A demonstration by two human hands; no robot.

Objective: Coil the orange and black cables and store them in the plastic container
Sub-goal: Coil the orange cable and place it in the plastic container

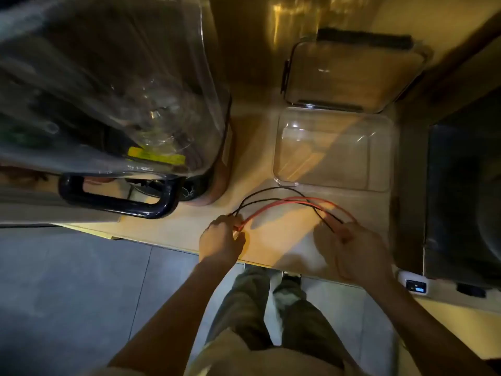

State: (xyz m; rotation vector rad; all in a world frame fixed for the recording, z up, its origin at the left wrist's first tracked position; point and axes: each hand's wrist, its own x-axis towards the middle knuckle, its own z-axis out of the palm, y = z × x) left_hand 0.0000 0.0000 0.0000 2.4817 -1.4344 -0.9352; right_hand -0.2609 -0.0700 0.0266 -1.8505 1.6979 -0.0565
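An orange cable (287, 203) and a thin black cable (271, 190) arch together over the wooden table (176, 226), between my two hands. My left hand (221, 240) pinches one end of both cables near the table's front edge. My right hand (357, 251) grips the other end of the bundle. Just behind the cables sits a clear, open plastic container (379, 153), with nothing visible inside. Its clear lid (352, 74) with black clips lies further back.
A large clear jug-like vessel (108, 90) with a black handle (116, 200) fills the left of the table. A dark appliance (463, 202) stands at the right edge, with a small white device (416, 284) in front of it. Grey tiled floor lies below.
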